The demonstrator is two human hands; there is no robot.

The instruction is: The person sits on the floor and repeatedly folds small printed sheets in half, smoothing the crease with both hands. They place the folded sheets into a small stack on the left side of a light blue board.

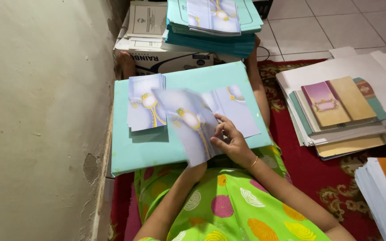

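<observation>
The right hand (231, 140) has its grip clamped on a lilac printed sheet (193, 125), fingers pinching the sheet's right edge; the sheet is blurred. The left hand is hidden under that sheet, so I cannot tell its grip; only the left forearm (175, 201) shows, running up beneath the paper. The sheet lies over a turquoise board (135, 154) resting on the person's lap. On the board, left of the sheet, sits a small pile of matching lilac sheets (144, 107), and another sheet (237, 107) lies just right. Farther off, a stack of turquoise folders (211, 40) stands on a cardboard box (157, 60). To the right, 1 broad paper stack (336, 116) lies on a red rug (331, 178).
</observation>
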